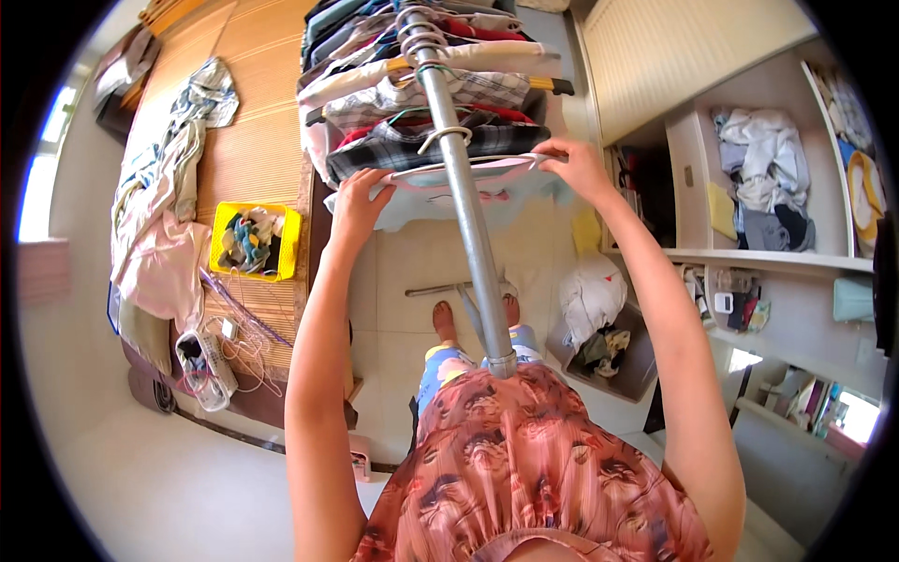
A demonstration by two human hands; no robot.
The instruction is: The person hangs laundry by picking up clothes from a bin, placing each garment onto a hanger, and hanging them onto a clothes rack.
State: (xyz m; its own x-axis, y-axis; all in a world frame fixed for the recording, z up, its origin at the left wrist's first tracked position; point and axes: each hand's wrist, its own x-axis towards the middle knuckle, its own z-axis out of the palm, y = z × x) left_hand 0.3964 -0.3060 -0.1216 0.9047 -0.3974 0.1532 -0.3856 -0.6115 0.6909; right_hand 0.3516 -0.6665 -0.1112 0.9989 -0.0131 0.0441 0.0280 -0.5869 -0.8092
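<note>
A light blue shirt (419,207) hangs from a pale hanger (501,159) at the near end of the clothes row. The hanger's hook appears to loop over a grey metal rail (476,225) that runs away from my body. My left hand (354,208) pinches the shirt at its left shoulder. At the opposite shoulder, my right hand (579,172) is closed on the shirt's edge. Just beyond it hangs a dark plaid shirt (506,140), with more garments packed behind. My fingertips partly hide the hanger's two ends.
A bed with a slatted mat (262,140) lies left, bearing piled clothes (169,244) and a yellow basket (290,248). Down right, a storage bin (635,367) holds clothes. Open wardrobe shelves (777,260) line the right side. A loose bar (435,289) lies on the floor.
</note>
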